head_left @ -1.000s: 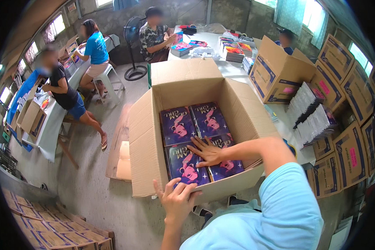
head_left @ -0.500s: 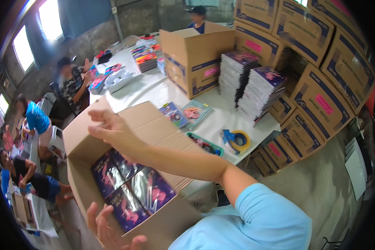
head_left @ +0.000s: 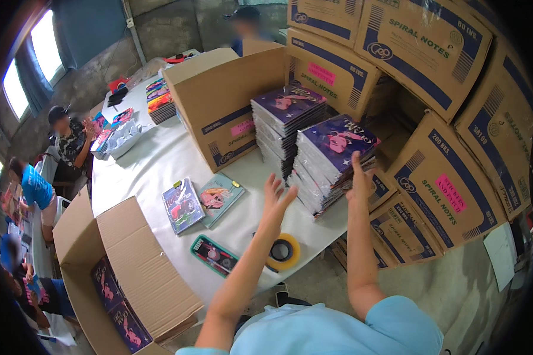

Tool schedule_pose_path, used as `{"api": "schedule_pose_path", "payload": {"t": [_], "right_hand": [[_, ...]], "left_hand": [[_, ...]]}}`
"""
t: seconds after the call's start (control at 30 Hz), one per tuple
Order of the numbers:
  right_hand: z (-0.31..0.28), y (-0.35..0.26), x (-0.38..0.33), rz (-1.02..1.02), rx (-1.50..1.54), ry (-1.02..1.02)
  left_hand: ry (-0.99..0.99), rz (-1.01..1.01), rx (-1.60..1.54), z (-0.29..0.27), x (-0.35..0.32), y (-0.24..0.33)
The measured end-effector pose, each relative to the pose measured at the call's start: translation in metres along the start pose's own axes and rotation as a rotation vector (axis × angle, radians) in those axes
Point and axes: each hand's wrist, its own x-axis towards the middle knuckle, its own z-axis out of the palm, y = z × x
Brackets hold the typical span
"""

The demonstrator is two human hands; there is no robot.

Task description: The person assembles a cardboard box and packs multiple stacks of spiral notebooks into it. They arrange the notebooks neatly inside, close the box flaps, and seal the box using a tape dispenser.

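My left hand (head_left: 276,204) is open, fingers spread, a little left of the nearer stack of purple plastic-wrapped notebooks (head_left: 339,142). At the stack's right side, my right hand (head_left: 361,180) has its fingers stretched upward along the edge; whether it touches is hard to tell. Just behind stands a second stack of the same notebooks (head_left: 287,102). An open cardboard box (head_left: 151,248) sits lower left, with wrapped purple notebooks (head_left: 124,324) inside, partly hidden by its flap.
On the white table (head_left: 142,168) lie two wrapped notebooks (head_left: 183,204), a green-rimmed tray (head_left: 214,254) and a yellow tape roll (head_left: 285,251). Another open box (head_left: 231,112) stands behind. Closed cartons (head_left: 450,177) pile up at right. Several people (head_left: 71,139) are at the left and back.
Both hands have moved from the open box on the left to the notebook stacks on the right. The view has turned right, so the box now sits lower left.
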Motion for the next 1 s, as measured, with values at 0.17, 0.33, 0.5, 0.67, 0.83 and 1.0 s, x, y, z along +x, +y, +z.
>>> {"api": "schedule_pose_path", "payload": {"t": [0.17,0.33,0.5,0.67,0.83,1.0], "right_hand": [[0.006,0.011,0.014,-0.003,0.137,-0.217],[-0.008,-0.011,-0.005,0.098,0.399,-0.277],[-0.06,0.003,-0.026,0.22,0.819,-0.511],[-0.034,0.003,-0.082,0.132,0.733,-0.615],[-0.003,0.031,-0.138,0.453,0.938,-0.737],[0.013,0.045,-0.207,0.701,0.989,-0.84]], "left_hand": [[-0.048,0.101,0.073,0.051,0.141,-0.018],[-0.077,0.288,0.111,0.071,0.13,-0.029],[-0.065,0.875,0.926,0.076,-0.012,0.039],[-0.243,0.409,0.516,0.054,-0.049,0.123],[-0.155,0.386,1.11,0.046,-0.1,0.146],[-0.162,0.466,1.041,-0.028,-0.168,0.164]]}}
